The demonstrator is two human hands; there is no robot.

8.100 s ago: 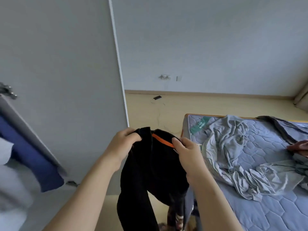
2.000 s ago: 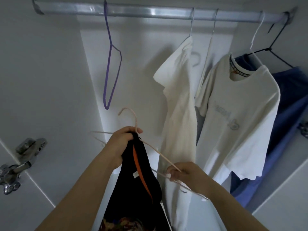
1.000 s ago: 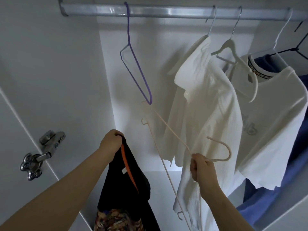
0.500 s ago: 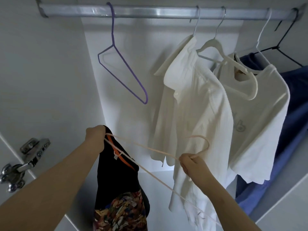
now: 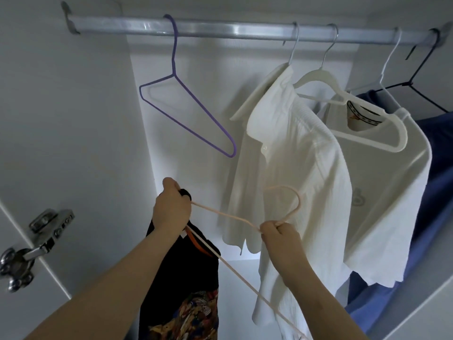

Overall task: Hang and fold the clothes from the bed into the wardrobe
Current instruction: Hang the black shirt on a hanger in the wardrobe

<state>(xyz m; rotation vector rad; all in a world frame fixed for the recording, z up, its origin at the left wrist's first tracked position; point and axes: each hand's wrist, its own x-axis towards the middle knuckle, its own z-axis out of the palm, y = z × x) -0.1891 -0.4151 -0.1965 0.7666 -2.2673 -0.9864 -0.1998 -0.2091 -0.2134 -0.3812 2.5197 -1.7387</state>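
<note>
Metal door hinge (image 5: 29, 244) far left. Left hand (image 5: 171, 212) grips the collar of the black garment with orange neck trim and printed hem (image 5: 181, 285), which hangs in the wardrobe opening. Half a second ago the thin pale pink wire hanger (image 5: 228, 217) lay across the collar; now its arm tip sits at the neck, so threading looks underway. Right hand (image 5: 279, 233) pinches the hanger's neck below the hook. Empty purple hanger (image 5: 186, 109) on silver rail (image 5: 232, 29), white buttoned shirt (image 5: 289, 168), white T-shirt (image 5: 382, 192) further right; its neck label is unreadable.
</note>
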